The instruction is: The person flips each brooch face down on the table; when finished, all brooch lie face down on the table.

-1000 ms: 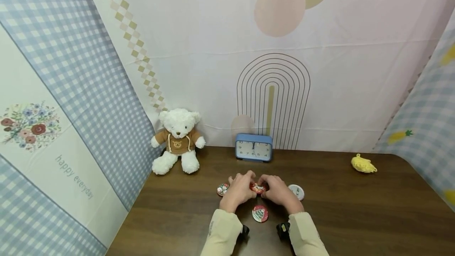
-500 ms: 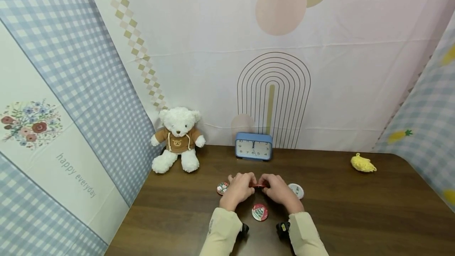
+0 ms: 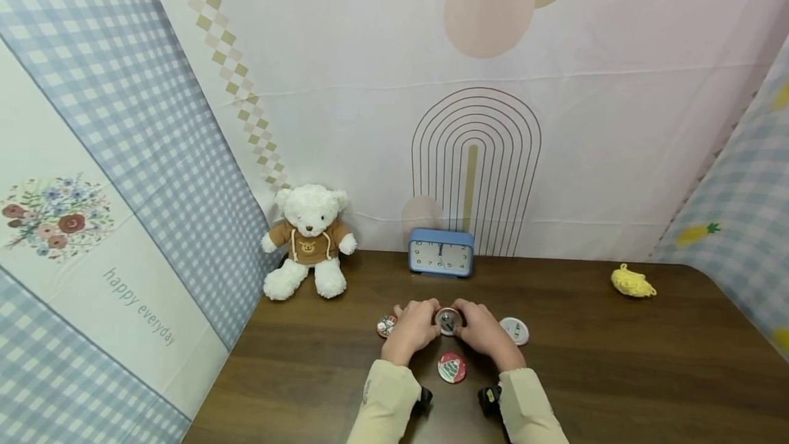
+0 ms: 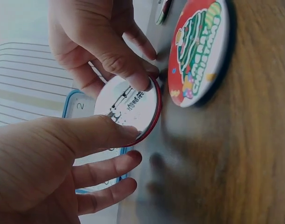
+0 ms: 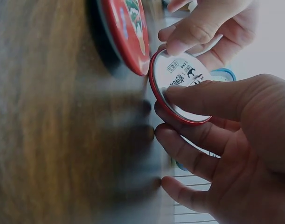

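Both hands pinch one round pin badge [image 3: 448, 321] between thumbs and fingers, its silver back with a pin and black print turned toward the head camera. My left hand [image 3: 414, 329] holds its left edge and my right hand [image 3: 483, 331] its right edge. The badge's red rim shows in both wrist views, and both thumbs press on the metal back. Nearer to me lies a red badge with a Christmas tree [image 3: 452, 367], face up. Beside the left hand is another printed badge [image 3: 386, 325], partly covered by that hand. A badge lying face down [image 3: 514, 331] is beside the right hand.
A blue alarm clock [image 3: 440, 253] stands behind the hands at the table's back edge. To its left sits a white teddy bear [image 3: 309, 244] in a brown hoodie. A yellow bundle of yarn [image 3: 633, 282] lies at the back right of the wooden table [image 3: 296, 368].
The held badge has been turned over between the hands: its red printed face showed first, then its edge, now its silver back. The hands stay in about the same place.
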